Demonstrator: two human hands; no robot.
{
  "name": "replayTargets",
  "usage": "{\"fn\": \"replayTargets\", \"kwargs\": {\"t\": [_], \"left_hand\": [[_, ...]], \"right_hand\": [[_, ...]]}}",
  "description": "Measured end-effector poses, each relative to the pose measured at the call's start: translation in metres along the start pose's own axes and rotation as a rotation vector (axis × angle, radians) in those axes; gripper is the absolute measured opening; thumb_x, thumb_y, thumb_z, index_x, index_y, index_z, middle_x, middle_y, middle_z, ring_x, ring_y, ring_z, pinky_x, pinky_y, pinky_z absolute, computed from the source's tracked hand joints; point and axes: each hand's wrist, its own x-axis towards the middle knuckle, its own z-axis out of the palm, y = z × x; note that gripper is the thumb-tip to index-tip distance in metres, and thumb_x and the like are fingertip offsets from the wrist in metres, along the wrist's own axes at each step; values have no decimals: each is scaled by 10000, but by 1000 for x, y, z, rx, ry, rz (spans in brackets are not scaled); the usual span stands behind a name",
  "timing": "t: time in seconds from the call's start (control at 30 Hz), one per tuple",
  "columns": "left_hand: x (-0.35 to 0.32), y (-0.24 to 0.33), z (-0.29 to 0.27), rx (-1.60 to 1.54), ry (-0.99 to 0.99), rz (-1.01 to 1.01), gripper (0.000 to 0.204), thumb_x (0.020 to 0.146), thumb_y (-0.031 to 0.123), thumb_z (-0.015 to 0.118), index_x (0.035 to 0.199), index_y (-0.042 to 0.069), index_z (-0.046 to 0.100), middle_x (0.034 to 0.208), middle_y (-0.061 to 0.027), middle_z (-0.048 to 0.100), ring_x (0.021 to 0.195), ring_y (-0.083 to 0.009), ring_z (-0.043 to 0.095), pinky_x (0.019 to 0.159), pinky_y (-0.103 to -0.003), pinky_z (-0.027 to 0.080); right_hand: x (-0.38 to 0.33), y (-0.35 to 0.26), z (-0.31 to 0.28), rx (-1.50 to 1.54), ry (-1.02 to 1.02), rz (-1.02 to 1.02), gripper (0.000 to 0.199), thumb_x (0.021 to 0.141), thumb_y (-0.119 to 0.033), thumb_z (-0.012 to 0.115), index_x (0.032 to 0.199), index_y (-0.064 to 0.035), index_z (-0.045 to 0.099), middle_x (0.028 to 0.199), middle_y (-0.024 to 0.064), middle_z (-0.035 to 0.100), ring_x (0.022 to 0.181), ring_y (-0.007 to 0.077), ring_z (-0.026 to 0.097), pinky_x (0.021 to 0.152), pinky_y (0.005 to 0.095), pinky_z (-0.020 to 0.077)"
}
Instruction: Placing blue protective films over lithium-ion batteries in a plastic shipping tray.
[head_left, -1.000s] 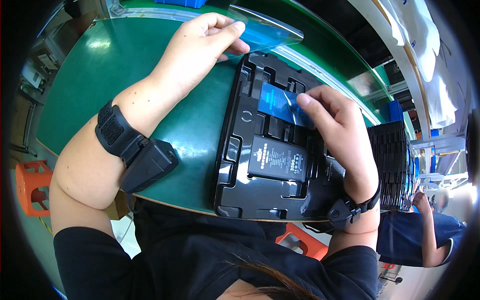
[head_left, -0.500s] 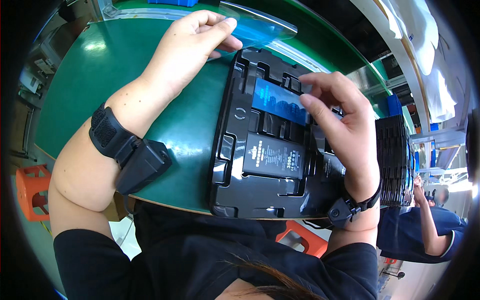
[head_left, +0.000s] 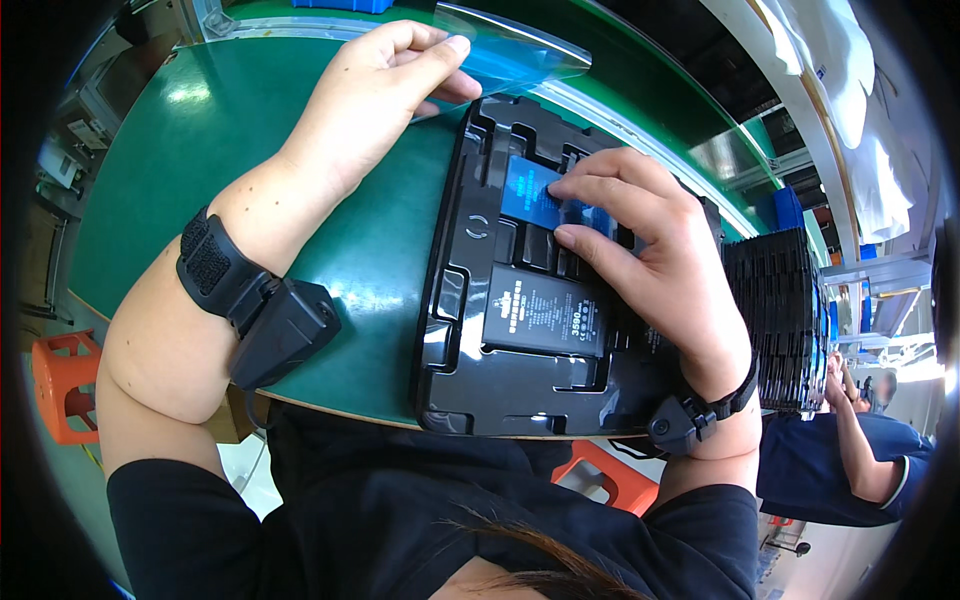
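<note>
— Over the upper-left corner of the black tray [head_left: 452, 392], what is the left hand [head_left: 392, 78] doing?

— It pinches a clear, bluish film [head_left: 525, 58] at its near edge, thumb pressed against bent fingers with no gap between them. The film hangs in the air towards the far side of the green table [head_left: 365, 320], its upper edge curled.

— And the right hand [head_left: 655, 235]?

— It arches over the tray, palm down. The thumb and forefinger are a little apart, their tips at the blue flat pack [head_left: 530, 192]: the forefinger on top, the thumb by the near edge. I cannot tell whether they have a grip on it or only touch it.

— Where does that pack lie?

— Across the tray's far half, its right end partly hidden by the fingers. Nearer the body, a dark flat pack [head_left: 545, 312] with pale print sits in its own recess.

— What stands around them?

— To the right of the tray, a tall stack of black trays [head_left: 778, 325]; beyond that, a co-worker in a dark blue shirt [head_left: 825, 462]. Left of the table is an orange stool [head_left: 68, 388]. Each forearm wears a black strapped device, the left one [head_left: 285, 330] larger in view.
</note>
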Motion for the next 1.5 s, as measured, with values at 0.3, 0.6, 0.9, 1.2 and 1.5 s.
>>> {"fn": "replayTargets", "kwargs": {"t": [0.3,0.6,0.9,1.2,1.5], "left_hand": [[0,1,1,-10,-1,-21,314,910,350,517,1014,58,572,900,-61,649,881,-121,596,812,-267,438],[1,2,1,-1,-4,-21,310,912,348,516,1008,58,572,902,-62,649,884,-121,596,815,-268,437],[1,0,-1,1,-3,-16,310,911,348,516,1014,61,572,898,-63,649,886,-123,596,815,-270,437],[1,-1,0,4,-4,-19,317,909,358,517,1014,63,571,902,-63,648,890,-123,596,813,-271,437],[0,0,0,-6,-7,-32,321,906,357,526,1018,59,568,906,-64,647,893,-125,595,818,-273,437]], "right_hand": [[0,0,2,-111,52,-81,179,716,-58,658,889,-15,635,882,110,594,818,298,575,727,363,468],[1,0,2,-128,48,-38,106,754,5,625,859,-3,614,870,108,600,823,265,603,728,313,475],[2,-1,5,-163,62,-19,84,748,14,619,810,4,563,839,113,556,791,277,575,716,326,463],[1,0,4,-57,44,-77,178,718,-39,639,895,-27,620,862,114,549,833,291,551,749,372,450],[0,2,6,-21,85,-80,175,731,-22,635,906,-26,635,841,119,573,798,283,580,695,349,475]]}}
